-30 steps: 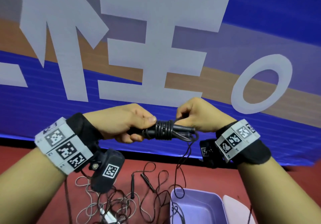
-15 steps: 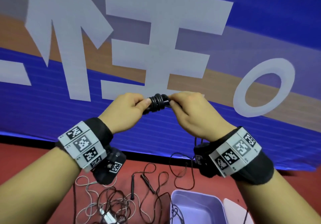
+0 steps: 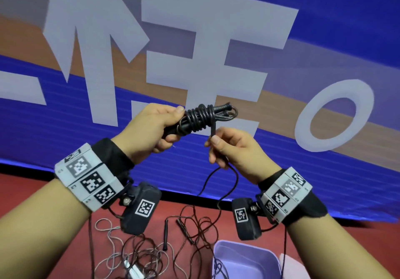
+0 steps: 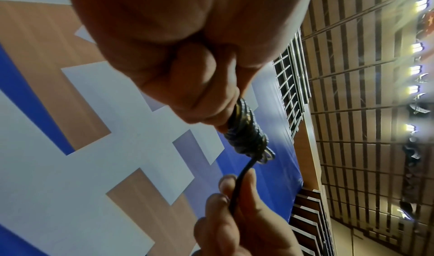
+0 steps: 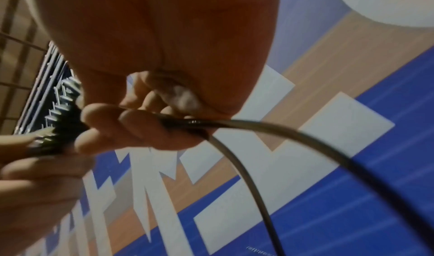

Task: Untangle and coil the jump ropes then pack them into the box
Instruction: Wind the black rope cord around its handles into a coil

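- Biggest thing in shot is the blue banner [image 3: 324,29] with huge pale characters and a tan stripe, filling everything behind and above both hands.
- Below the hands there's a red floor [image 3: 32,192], running under the banner's bottom edge.
- A lavender box [image 3: 244,257] sits on that floor, low and just under the right hand, open side up. A bit of thin cord hangs over its near-left rim.
- Left of the box, under the left hand, is a messy tangle of loose ropes [image 3: 138,255], dark and pale cords looped over each other, with a couple of slim dark handles [image 3: 165,233] lying in it. Can't tell how many ropes are in there.
- The left hand [image 3: 151,131] is raised in front of the banner, fingers curled round the handle end of the black jump rope bundle [image 3: 201,116], thumb on top. The bundle pokes out to its right, tilted up a little, with several turns of cord wound tight around the middle.
- The right hand [image 3: 231,148] is just below and beside that bundle, pinching the free cord [image 3: 213,130] between thumb and fingertips, right where it comes off the wraps. Left wrist view shows that same pinch clearly.
- From the right hand the rest of the cord drops as a slack loop [image 3: 227,183] towards the floor, between the two wrists.
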Demonstrator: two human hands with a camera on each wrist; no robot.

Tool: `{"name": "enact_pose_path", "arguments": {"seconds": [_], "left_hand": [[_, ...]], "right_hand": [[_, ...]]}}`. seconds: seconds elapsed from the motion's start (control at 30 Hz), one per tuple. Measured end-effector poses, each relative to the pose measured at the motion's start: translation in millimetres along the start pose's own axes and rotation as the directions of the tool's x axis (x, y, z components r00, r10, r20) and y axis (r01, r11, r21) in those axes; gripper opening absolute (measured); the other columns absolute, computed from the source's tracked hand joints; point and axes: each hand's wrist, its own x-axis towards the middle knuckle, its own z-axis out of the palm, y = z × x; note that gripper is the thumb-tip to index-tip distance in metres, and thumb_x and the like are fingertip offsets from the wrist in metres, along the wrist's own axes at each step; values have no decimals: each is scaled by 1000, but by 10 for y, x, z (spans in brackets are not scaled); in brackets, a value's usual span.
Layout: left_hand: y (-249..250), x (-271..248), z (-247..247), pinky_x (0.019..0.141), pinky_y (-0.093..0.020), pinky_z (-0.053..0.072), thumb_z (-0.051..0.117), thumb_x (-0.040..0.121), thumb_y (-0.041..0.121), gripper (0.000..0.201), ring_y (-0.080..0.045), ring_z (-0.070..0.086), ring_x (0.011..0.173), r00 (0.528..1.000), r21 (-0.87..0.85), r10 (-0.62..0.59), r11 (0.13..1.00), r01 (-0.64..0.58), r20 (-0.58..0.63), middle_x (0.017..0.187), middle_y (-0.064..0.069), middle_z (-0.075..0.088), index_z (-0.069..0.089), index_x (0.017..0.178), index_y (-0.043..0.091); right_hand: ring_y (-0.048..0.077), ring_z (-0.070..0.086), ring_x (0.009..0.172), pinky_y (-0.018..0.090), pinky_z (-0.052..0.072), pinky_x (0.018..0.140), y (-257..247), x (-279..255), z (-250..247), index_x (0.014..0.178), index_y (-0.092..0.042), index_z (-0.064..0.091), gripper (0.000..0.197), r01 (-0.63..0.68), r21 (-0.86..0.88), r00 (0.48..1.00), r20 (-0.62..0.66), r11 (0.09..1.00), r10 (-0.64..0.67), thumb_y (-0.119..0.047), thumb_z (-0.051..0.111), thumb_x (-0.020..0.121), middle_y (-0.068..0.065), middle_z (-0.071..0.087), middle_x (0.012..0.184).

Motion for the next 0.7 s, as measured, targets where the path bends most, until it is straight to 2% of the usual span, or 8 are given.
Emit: {"name": "enact_pose_path", "arguments": {"seconds": [0.13,0.23,0.3,0.37,0.43,0.57,0.63,0.7], "left_hand": [[-12,-55,-13,41,-12,14,57,93,34,34,-7,19,39,968,9,-53,999,53,244,48,-4,36,59,65,14],[-53,-99,31,41,-15,17,48,90,36,37,-9,20,41,904,143,-117,988,63,410,50,-6,35,58,58,21],[-87,-118,64,43,-19,18,47,91,39,38,-14,22,43,877,298,-179,954,43,446,53,-6,36,57,58,22],[-132,-134,103,44,-23,23,47,92,42,40,-18,26,47,863,445,-234,896,13,447,56,-6,39,53,59,21],[-180,-134,165,47,-26,30,48,97,41,43,-19,32,50,866,590,-274,807,-31,419,58,-5,44,54,64,16],[-258,-75,249,53,-28,33,45,102,35,42,-12,36,50,932,783,-224,615,-91,285,59,1,46,54,75,4],[-277,-23,200,55,-30,34,45,102,35,41,-14,39,53,969,792,-139,606,-79,203,60,1,47,56,73,8],[-273,17,143,53,-30,33,45,103,34,41,-14,40,52,992,765,-61,643,-46,111,59,1,48,55,70,11]], "right_hand": [[19,53,51,26,43,54,56,-17,-117,69,-24,75,20,-10,-227,999,47,974,21,-37,68,82,11,62,57],[9,50,56,23,40,56,40,-47,-202,67,-21,73,14,-3,-428,989,131,904,66,-34,72,73,7,61,57],[6,52,58,23,42,60,20,-49,-245,68,-18,70,12,-38,-515,978,157,856,138,-24,76,77,0,63,60],[0,58,60,17,45,62,-13,-48,-284,74,-17,70,12,-59,-581,971,157,812,183,-13,77,84,-9,67,66],[-1,63,72,14,48,70,-64,-41,-277,86,-17,73,3,-1,-683,970,177,730,166,-15,75,88,-12,69,78],[12,59,85,28,47,79,-144,2,-181,97,-18,75,11,168,-869,980,198,465,16,-18,65,92,-9,62,88],[19,60,86,36,50,77,-204,7,-132,95,-18,74,15,175,-908,984,147,381,-102,-19,60,90,-3,65,88],[22,60,82,38,48,74,-265,-8,-74,92,-16,73,17,162,-909,977,94,383,-192,-20,57,92,1,65,85]]}}
